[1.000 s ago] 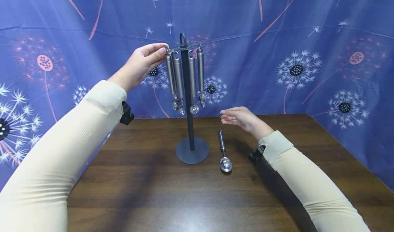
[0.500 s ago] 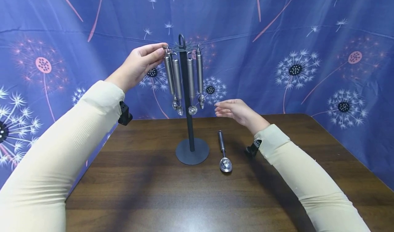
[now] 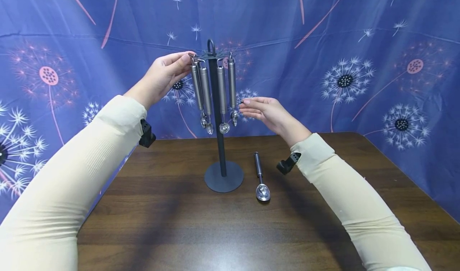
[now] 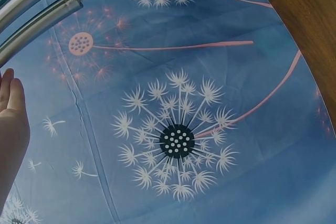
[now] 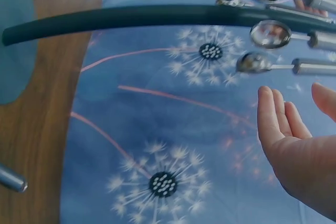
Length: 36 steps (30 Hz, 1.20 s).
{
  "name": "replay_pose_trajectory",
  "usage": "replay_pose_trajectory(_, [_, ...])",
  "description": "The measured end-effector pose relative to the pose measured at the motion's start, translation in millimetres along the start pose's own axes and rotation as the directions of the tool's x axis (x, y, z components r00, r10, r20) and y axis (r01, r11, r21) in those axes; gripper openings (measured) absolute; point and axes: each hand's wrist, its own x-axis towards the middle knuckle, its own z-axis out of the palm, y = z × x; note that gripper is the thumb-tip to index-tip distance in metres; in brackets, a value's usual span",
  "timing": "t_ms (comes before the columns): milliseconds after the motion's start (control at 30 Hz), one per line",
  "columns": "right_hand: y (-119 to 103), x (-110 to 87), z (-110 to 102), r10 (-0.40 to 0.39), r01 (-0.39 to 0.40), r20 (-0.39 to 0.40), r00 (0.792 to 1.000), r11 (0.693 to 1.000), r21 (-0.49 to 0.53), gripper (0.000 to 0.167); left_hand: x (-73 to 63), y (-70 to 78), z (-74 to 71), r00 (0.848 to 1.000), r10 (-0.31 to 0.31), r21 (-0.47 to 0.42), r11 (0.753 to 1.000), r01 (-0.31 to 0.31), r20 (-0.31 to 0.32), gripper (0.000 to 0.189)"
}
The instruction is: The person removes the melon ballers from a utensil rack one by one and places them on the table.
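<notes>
Spoons (image 3: 222,88) hung from the stand (image 3: 221,147), their handles cut off in both wrist views; the left hand (image 3: 159,77) pinched the stand's top, contact partly hidden, while the straight-fingered right hand (image 3: 271,113), empty, was near them.

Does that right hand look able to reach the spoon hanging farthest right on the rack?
Probably yes. The right hand holds nothing and is just beside the rightmost hanging spoon, with only a small gap and nothing visible in the way.
</notes>
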Motion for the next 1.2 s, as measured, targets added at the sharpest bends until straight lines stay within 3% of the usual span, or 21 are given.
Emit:
replay_pose_trajectory(300, [-22.2, 6.0, 23.1, -0.093, 0.094, -0.009, 0.996, 0.995, 0.034, 0.042, -1.6, 0.2, -0.2, 1.0, -0.014, 0.015, 1.0, 0.014, -0.004, 0.053])
replay_pose_trajectory(567, [-24.6, 9.4, 39.7, -0.138, 0.14, -0.051, 0.989, 0.99, 0.037, 0.038, -1.7, 0.0, -0.3, 1.0, -0.013, 0.027, 1.0, 0.013, 0.001, 0.055])
replay_pose_trajectory(933, [-23.8, 14.4, 40.6, -0.203, 0.205, -0.046, 0.978, 0.978, 0.042, 0.035, -1.6, -0.2, 0.1, 1.0, -0.019, 0.031, 0.999, 0.019, -0.002, 0.054])
replay_pose_trajectory(1200, [-27.1, 14.7, 39.0, -0.21, 0.213, -0.076, 0.975, 0.976, 0.047, 0.034, -2.7, -0.4, -0.7, 1.0, -0.019, 0.012, 1.0, 0.019, -0.003, 0.053])
